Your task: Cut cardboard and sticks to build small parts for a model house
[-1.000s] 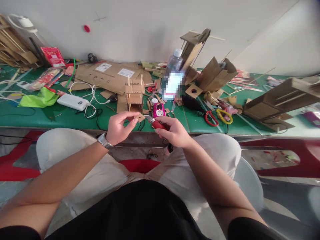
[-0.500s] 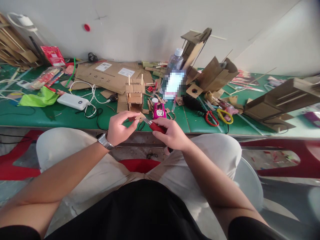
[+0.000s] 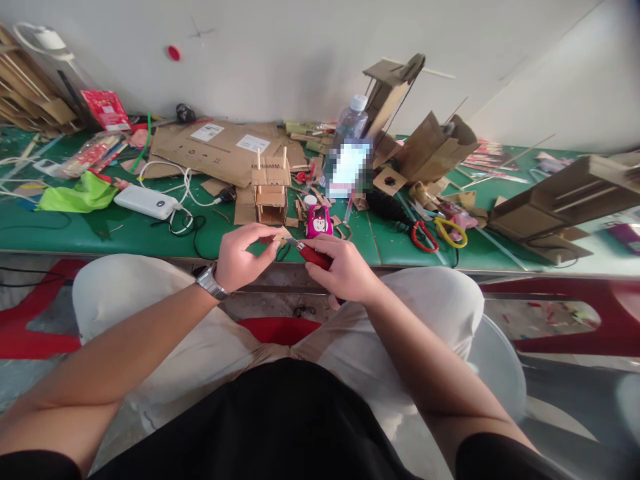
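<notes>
Left hand (image 3: pixel 243 257) pinching cardboard bit (image 3: pixel 283 235) mid-frame, right hand (image 3: pixel 350 268) gripping red knife (image 3: pixel 314 256). Blade (image 3: pixel 293 243)'s moved onto it, so cutting looks on.

On a table (image 3: pixel 55 230) before a wall (image 3: pixel 280 60), a cardboard model (image 3: pixel 271 177) stands before a cardboard sheet (image 3: pixel 215 157), a power bank (image 3: pixel 145 202) left of the model, scissors (image 3: pixel 413 237) right. Nearer, the left hand (image 3: pixel 244 253) holds a cardboard scrap (image 3: pixel 283 233), just left of a knife (image 3: pixel 315 256) in the right hand (image 3: pixel 346 268).

"MM" on small cardboard structure (image 3: pixel 271 179)
</notes>
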The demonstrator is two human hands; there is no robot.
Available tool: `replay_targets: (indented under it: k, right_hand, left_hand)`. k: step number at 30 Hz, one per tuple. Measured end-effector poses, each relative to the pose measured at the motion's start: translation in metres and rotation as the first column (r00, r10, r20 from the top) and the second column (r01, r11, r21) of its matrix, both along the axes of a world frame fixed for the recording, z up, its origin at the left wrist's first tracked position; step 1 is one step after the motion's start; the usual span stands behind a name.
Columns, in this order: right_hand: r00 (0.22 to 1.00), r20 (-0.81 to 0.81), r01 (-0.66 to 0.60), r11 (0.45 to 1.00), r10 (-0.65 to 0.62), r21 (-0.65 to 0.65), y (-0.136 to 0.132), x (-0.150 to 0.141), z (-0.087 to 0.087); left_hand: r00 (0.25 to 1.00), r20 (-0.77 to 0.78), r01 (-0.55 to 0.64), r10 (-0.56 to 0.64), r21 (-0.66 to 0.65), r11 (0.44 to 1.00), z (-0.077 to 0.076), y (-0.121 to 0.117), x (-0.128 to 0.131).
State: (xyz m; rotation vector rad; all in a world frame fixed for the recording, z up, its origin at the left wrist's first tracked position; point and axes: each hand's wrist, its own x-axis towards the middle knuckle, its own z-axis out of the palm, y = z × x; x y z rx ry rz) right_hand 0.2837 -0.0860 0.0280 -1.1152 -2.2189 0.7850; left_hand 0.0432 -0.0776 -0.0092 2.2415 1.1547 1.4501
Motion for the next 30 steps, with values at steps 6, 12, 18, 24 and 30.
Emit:
replay_targets:
  k: [6,12,18,24,30]
  right_hand:
    - [1.000,0.000,-0.027,1.000,0.027,-0.010,0.001,0.001,0.000]
    - [0.995,-0.068,-0.083,0.994,0.078,-0.069,0.004,0.005,0.001]
    - [0.990,-0.103,-0.105,0.987,0.094,-0.118,0.005,0.006,0.003]
    - [0.986,-0.120,-0.135,0.974,0.114,-0.182,0.005,0.008,0.004]
    - [0.971,-0.189,-0.195,0.938,0.145,-0.286,0.005,0.010,0.005]
  left_hand:
    - [0.997,0.062,0.040,-0.037,-0.052,0.998,-0.003,0.001,-0.001]
    - [0.990,0.126,0.079,-0.063,-0.132,0.988,-0.006,0.002,-0.003]
    - [0.975,0.193,0.150,-0.112,-0.197,0.969,-0.009,0.003,-0.004]
    - [0.949,0.255,0.245,-0.187,-0.219,0.944,-0.003,0.002,-0.002]
    - [0.939,0.293,0.266,-0.179,-0.290,0.919,-0.005,0.004,-0.003]
